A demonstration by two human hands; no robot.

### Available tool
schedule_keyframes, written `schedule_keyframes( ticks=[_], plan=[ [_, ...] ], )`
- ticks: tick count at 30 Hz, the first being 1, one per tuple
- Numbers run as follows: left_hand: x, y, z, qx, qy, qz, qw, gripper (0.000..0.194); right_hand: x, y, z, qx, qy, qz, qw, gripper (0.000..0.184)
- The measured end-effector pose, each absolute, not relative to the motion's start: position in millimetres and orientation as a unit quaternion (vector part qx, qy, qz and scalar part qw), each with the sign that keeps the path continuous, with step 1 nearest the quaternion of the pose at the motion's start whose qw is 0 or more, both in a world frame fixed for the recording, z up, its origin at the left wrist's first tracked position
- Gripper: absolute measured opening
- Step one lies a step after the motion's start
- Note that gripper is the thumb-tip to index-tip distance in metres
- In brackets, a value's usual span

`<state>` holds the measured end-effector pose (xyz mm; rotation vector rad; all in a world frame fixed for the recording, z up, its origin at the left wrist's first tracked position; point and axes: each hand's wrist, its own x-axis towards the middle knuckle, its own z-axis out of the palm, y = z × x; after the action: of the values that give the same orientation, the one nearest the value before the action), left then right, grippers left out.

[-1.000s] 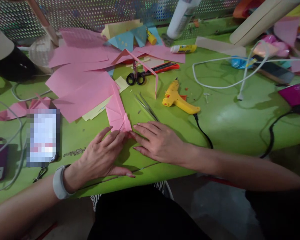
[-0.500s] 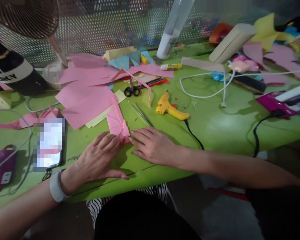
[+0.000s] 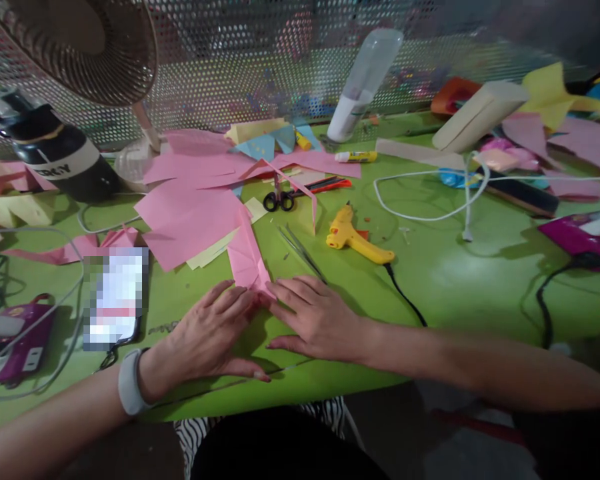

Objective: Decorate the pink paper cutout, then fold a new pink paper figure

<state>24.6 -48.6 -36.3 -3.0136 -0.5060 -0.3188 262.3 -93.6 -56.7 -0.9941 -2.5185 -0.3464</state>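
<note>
A folded pink paper strip (image 3: 247, 257) with creases lies on the green table in front of me. Its near end is partly hidden under my left hand (image 3: 213, 327), which lies flat with fingers stretched and thumb apart, pressing on the paper. My right hand (image 3: 317, 317) rests palm down from the other side, its fingertips touching the strip's near right edge. Both hands are open. Just beyond my right hand are metal tweezers (image 3: 303, 253). A yellow hot glue gun (image 3: 357, 237) lies farther right, and black-handled scissors (image 3: 279, 200) lie behind the tweezers.
Pink paper sheets (image 3: 190, 220) spread behind the strip. At the left are a phone (image 3: 115, 300), a purple power strip (image 3: 35, 340), a black bottle (image 3: 60, 153) and a fan (image 3: 90, 47). A glue stick (image 3: 356, 157), clear bottle (image 3: 363, 87) and white cable (image 3: 420, 217) lie to the right.
The whole view has shifted, so everything sits lower and farther right. My right thumb is spread farther from its fingers. Both hands stay at the near end of the pink paper strip.
</note>
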Motion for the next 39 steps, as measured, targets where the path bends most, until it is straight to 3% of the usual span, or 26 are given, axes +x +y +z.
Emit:
schedule_keyframes(
  ticks=[14,23,28,39],
  plan=[
    [15,-53,-40,-0.980,-0.185,-0.067,0.013,0.098,268,-97,-52,-0.379,-0.913,-0.064,0.140,0.072],
    [11,-60,-28,-0.975,-0.214,-0.032,0.045,0.086,272,-98,-54,-0.387,-0.909,-0.053,0.142,0.070],
    [13,-61,-25,-0.974,-0.211,-0.030,0.076,0.090,276,-98,-55,-0.380,-0.912,-0.054,0.143,0.069],
    [6,-66,-24,-0.975,-0.219,-0.027,0.039,0.084,279,-101,-59,-0.388,-0.910,-0.011,0.149,0.062]
  ],
)
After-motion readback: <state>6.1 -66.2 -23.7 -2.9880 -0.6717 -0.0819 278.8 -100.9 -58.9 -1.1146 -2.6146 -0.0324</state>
